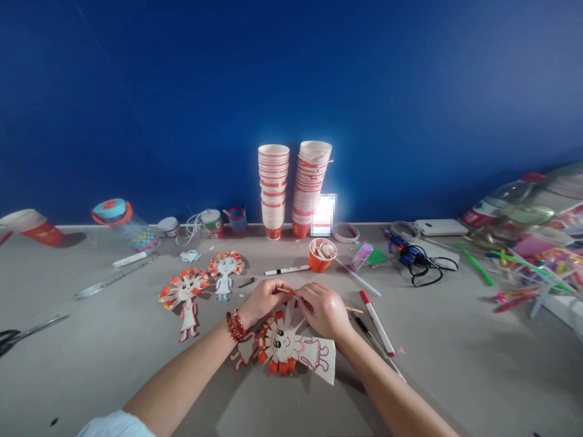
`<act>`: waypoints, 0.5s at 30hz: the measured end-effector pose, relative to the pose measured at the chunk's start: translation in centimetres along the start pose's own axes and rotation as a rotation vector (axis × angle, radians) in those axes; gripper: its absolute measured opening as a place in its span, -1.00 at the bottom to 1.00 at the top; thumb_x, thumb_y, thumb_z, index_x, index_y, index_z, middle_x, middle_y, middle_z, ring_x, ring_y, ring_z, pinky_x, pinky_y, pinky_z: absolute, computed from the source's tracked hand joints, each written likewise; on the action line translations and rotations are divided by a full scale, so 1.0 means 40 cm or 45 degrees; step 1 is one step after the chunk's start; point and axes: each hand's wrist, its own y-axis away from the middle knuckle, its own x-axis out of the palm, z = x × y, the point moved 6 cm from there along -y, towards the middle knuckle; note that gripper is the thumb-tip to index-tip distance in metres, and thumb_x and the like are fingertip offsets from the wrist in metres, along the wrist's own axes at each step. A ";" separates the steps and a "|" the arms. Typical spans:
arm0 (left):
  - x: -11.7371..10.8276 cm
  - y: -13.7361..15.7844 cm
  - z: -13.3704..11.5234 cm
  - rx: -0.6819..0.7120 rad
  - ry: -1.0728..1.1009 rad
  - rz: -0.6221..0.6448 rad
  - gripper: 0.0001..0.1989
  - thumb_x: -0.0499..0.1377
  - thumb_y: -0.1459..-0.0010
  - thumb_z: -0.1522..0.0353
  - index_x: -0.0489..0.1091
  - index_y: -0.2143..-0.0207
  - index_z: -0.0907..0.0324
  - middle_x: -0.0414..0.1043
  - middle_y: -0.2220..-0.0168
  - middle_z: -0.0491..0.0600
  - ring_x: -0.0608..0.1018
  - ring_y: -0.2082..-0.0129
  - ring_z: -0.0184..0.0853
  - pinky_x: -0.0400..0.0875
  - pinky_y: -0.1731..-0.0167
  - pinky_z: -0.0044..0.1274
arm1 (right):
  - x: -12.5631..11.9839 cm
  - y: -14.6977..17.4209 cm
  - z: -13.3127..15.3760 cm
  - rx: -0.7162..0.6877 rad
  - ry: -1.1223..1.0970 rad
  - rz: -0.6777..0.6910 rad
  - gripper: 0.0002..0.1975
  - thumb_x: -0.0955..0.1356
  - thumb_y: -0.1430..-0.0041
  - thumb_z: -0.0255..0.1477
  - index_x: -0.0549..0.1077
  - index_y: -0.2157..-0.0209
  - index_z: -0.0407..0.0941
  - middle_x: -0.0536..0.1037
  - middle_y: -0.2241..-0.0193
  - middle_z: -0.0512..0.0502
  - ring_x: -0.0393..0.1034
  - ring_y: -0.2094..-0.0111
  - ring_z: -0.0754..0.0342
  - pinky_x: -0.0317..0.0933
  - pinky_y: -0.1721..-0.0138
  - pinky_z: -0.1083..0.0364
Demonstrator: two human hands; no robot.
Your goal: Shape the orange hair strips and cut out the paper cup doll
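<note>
A paper-cup doll (285,343) with a drawn face, orange curled strips and a red-outlined dress lies on its side below my hands. One of its white strips (290,312) rises to my fingertips. My left hand (264,301), with red bead bracelets at the wrist, is closed in a pinch on a thin wooden stick (285,291). Closed around the strip's orange end and the stick is my right hand (324,306); its fingers partly hide both. A light stick end (354,310) shows beyond the right hand. Another paper doll (243,351) lies partly covered beside the left wrist.
Two finished-looking paper dolls (186,297) (225,273) lie left. Tall cup stacks (274,188) (312,188) stand by the blue wall. An orange cup of scraps (322,255), a red marker (377,321), a glue gun (405,249) and scissors (34,332) lie around.
</note>
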 end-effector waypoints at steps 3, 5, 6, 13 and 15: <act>-0.001 -0.002 0.002 0.004 0.004 0.016 -0.75 0.19 -0.04 0.23 0.45 0.40 0.28 0.42 0.47 -0.06 0.38 0.47 -0.40 0.24 0.43 -0.58 | -0.004 0.000 0.003 -0.019 0.013 0.000 -0.84 0.24 -0.20 -0.54 0.44 0.35 -0.12 0.52 0.41 -0.09 0.36 0.33 0.06 0.19 0.28 0.14; 0.000 -0.004 0.003 0.016 0.007 0.029 -0.71 0.19 -0.04 0.19 0.44 0.40 0.28 0.42 0.47 -0.05 0.38 0.47 -0.40 0.24 0.42 -0.58 | -0.005 0.000 0.003 -0.020 0.031 0.009 -0.84 0.24 -0.20 -0.54 0.44 0.34 -0.11 0.53 0.41 -0.09 0.37 0.33 0.05 0.19 0.29 0.13; 0.000 -0.005 0.003 0.017 0.010 0.031 -0.70 0.20 -0.03 0.18 0.44 0.40 0.28 0.42 0.46 -0.05 0.39 0.46 -0.39 0.25 0.42 -0.58 | -0.005 -0.001 0.002 -0.017 0.039 0.016 -0.84 0.23 -0.21 -0.54 0.44 0.33 -0.11 0.53 0.40 -0.10 0.37 0.33 0.05 0.19 0.29 0.13; 0.000 0.000 0.000 0.010 -0.041 -0.003 -0.72 0.20 -0.05 0.21 0.46 0.36 0.28 0.46 0.44 -0.03 0.41 0.47 -0.39 0.27 0.43 -0.58 | -0.002 -0.005 0.000 -0.009 0.091 0.055 -0.81 0.20 -0.25 -0.50 0.44 0.22 -0.11 0.56 0.33 -0.12 0.40 0.29 0.04 0.21 0.27 0.13; 0.000 0.002 -0.002 0.013 -0.070 -0.019 -0.72 0.19 -0.05 0.21 0.46 0.35 0.28 0.47 0.44 -0.02 0.42 0.48 -0.38 0.28 0.44 -0.58 | 0.003 -0.004 0.000 0.001 0.145 0.077 -0.81 0.20 -0.26 -0.50 0.44 0.26 -0.11 0.55 0.36 -0.11 0.40 0.31 0.04 0.20 0.30 0.13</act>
